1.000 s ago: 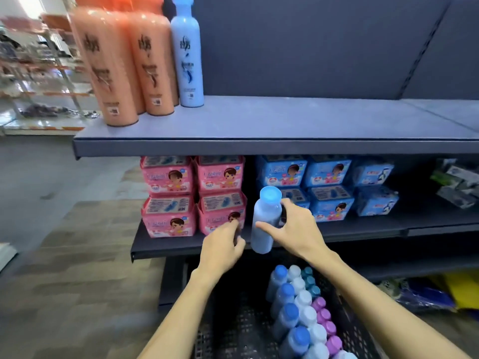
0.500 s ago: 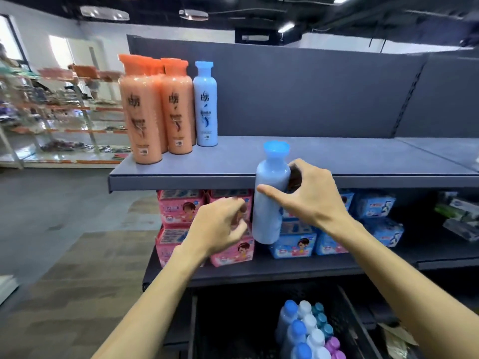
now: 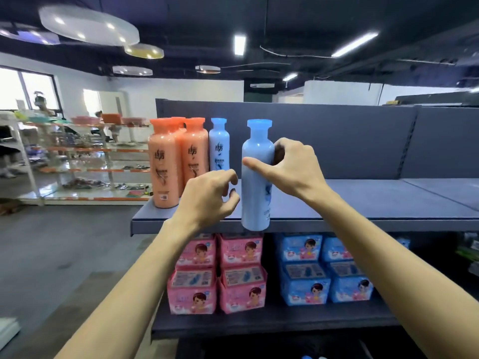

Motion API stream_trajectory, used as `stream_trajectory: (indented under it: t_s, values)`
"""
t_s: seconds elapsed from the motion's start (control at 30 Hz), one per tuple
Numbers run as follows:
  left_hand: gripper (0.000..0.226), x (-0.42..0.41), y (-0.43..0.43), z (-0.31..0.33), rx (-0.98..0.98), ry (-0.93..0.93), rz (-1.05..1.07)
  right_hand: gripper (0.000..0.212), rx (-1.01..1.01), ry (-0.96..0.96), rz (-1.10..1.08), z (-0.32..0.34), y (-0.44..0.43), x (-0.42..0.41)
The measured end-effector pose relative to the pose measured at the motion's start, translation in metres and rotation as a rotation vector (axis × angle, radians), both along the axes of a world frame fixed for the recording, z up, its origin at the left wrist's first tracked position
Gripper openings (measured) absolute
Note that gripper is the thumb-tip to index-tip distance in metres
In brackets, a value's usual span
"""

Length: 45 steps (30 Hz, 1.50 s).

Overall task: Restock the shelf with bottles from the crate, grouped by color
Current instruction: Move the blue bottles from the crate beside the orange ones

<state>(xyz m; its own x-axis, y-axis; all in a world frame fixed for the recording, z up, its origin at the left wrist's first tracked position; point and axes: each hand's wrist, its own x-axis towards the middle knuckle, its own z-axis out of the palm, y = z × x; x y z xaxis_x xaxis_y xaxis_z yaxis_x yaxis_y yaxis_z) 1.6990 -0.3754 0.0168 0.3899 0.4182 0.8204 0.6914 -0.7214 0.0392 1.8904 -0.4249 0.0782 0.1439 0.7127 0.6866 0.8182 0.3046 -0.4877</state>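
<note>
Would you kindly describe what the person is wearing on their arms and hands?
Nothing visible: the left hand and right hand are ungloved and ringless, and both forearms are bare, with no sleeve, watch or band in view.

Retail shop: shelving [image 3: 363,198] w/ stocked bottles [image 3: 166,167], boxed goods [image 3: 241,288].

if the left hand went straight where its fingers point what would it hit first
Most likely the light blue bottle held by the right hand: the left hand aims its curled fingers at its lower body, a small gap away. Depth is unclear, so it might pass in front.
</note>
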Motion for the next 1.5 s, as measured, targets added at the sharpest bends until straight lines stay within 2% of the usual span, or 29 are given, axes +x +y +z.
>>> stream_trajectory:
  t_s: [0.23, 0.57, 0.77, 0.97, 1.13, 1.3, 1.5]
  values:
    - [0.010, -0.003, 0.013, 0.026, -0.025, -0.010, 0.079, 0.063, -0.027, 0.021, -0.076, 0.018, 0.035, -0.007]
    - [0.007, -0.006, 0.024, 0.021, -0.092, -0.036, 0.159, 0.068, -0.152, 0.004, -0.174, 0.008, 0.070, -0.025]
    - [0.007, -0.007, 0.031, 0.013, -0.147, -0.088, 0.182, 0.072, -0.126, 0.014, -0.209, -0.004, 0.081, -0.024]
    - [0.007, -0.006, 0.041, -0.001, -0.188, -0.065, 0.183, 0.072, -0.194, -0.003, -0.057, -0.028, 0.086, -0.014]
    - [0.005, -0.008, 0.052, -0.011, -0.221, -0.066, 0.191, 0.052, -0.467, -0.026, 0.123, -0.062, 0.083, 0.005]
    - [0.007, -0.010, 0.068, -0.016, -0.298, -0.165, 0.258, 0.054, -0.446, -0.009, 0.125, -0.072, 0.091, 0.003]
    - [0.011, -0.010, 0.087, -0.026, -0.345, -0.149, 0.317, 0.054, -0.416, -0.010, 0.089, -0.076, 0.107, -0.012]
